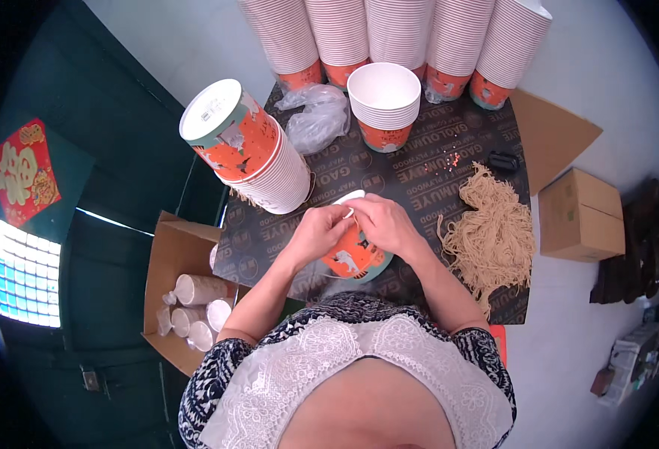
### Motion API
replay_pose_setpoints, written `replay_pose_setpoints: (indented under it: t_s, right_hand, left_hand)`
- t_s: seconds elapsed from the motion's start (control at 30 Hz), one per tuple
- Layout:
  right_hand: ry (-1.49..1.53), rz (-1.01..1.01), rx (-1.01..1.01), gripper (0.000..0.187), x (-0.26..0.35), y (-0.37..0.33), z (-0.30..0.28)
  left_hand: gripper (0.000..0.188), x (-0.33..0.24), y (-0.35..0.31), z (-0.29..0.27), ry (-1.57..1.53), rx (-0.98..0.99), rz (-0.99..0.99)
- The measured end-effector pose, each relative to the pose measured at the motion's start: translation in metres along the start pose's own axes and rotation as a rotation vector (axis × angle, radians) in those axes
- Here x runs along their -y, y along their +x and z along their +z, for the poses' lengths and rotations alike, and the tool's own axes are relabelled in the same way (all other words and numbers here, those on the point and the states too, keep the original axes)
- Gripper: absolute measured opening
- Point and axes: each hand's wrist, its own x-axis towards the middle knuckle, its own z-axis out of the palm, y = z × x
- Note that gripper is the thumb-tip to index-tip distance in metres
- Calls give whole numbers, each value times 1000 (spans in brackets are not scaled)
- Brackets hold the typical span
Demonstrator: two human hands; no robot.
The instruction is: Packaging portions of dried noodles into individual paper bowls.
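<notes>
Orange cup is held by left hand and right hand | grip: both clamped on cup | cord is heaped on bench

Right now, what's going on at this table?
A person's left hand and right hand meet over an orange-and-green paper tub at the dark printed table; what they pinch is too small to tell. A tangled beige cord pile lies to the right. An upside-down stack of orange-sided paper tubs stands left, a short upright white-and-orange tub stack beyond the hands, tall white tub stacks behind.
</notes>
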Motion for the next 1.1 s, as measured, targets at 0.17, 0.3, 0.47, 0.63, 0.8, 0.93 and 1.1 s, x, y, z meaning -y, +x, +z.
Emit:
replay_pose_setpoints:
  t_s: [0.17, 0.3, 0.47, 0.63, 0.8, 0.93, 1.1]
  right_hand:
    - [-13, 76, 83, 17, -34, -5, -4]
    - [116, 144, 47, 18, -43, -4, -10]
    - [267, 322, 26, 18, -31, -3, -15]
    - [671, 292, -34, 21, -5, -4, -29]
    - [786, 257, -27, 24, 9, -8, -38]
    - [971, 230, -12, 23, 10, -11, -39]
    - [1147, 183, 42, 23, 7, -13, -35]
  left_hand:
    - [19, 1, -5, -18, 22, 138, -49]
    - [18, 26, -14, -28, -189, 191, -80]
    - [18, 21, -12, -22, -253, 179, -113]
    - [20, 13, -8, -21, -249, 141, -153]
    - [35, 8, -4, -19, -392, 131, -132]
    - [46, 7, -2, -16, -547, 153, -108]
    - [55, 10, 1, -12, -686, 198, -139]
